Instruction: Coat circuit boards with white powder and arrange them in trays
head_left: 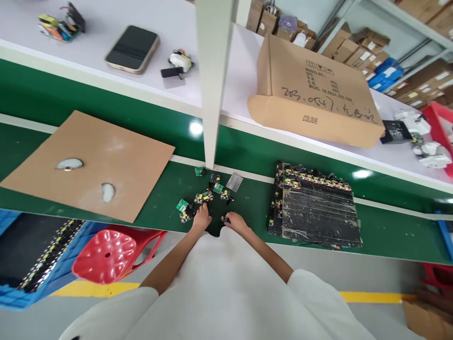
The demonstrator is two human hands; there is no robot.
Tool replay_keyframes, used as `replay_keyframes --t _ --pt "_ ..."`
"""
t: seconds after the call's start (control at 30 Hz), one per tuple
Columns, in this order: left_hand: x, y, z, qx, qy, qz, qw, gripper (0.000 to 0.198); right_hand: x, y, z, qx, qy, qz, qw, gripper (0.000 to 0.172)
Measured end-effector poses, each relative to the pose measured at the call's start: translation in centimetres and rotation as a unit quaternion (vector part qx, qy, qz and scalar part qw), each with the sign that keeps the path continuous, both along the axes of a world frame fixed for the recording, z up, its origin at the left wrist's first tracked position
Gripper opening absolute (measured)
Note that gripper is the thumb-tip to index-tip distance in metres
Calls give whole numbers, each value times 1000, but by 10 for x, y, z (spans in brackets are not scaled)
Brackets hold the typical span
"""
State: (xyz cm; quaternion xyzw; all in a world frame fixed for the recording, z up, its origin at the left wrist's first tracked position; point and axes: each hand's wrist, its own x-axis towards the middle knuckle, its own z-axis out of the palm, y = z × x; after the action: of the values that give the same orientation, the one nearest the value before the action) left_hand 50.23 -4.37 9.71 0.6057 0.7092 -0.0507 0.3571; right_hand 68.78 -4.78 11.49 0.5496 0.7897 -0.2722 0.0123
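Our left hand (201, 219) rests at the near edge of the glossy green conveyor belt (148, 208). Its fingers curl down against the belt, and we cannot tell whether they grip anything. Our right hand (236, 222) lies just beside it at 3 o'clock, with its fingertips drawn together on one small dark circuit board (224, 218).

The scattered small green circuit boards (207, 194) lie at 12 o'clock from both hands, near the fingertips. The nearest of them sits just beside the left hand at 10 o'clock. The white upright post (214, 80) meets the belt at 12 o'clock, beyond the boards.

The stack of black panel sheets with rows of components (318, 212) sits at 3 o'clock, apart from the right hand. The flat brown cardboard sheet (92, 160) lies at 9 o'clock. The red plastic stool (106, 255) stands at 8 o'clock, below the belt edge.
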Motion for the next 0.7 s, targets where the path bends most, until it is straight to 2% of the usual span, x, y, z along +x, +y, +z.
replay_keyframes --t 0.13,0.23,0.33,0.37,0.43,0.53,0.63,0.7 --pt "-7 -2 9 -38 -53 29 997 63 58 -14 24 29 17 -91 995 29" --pt "-9 1 24 -75 -100 60 990 68 128 -24 46 60 21 -153 986 27" --pt "17 10 45 -131 -200 52 970 63 207 -30 60 100 10 -199 975 30" --pt "36 14 52 -150 -241 39 958 61 232 -32 62 112 7 -203 973 28" --pt "89 24 65 -178 -313 4 933 56 278 -34 61 132 1 -199 971 26" --pt "195 39 77 -201 -370 -63 905 51 336 -36 54 151 -9 -163 975 26" --pt "303 50 82 -224 -362 -159 891 44 385 -39 45 152 -21 -102 983 20" --pt "361 53 81 -219 -325 -221 893 40 412 -43 40 147 -23 -57 987 27"
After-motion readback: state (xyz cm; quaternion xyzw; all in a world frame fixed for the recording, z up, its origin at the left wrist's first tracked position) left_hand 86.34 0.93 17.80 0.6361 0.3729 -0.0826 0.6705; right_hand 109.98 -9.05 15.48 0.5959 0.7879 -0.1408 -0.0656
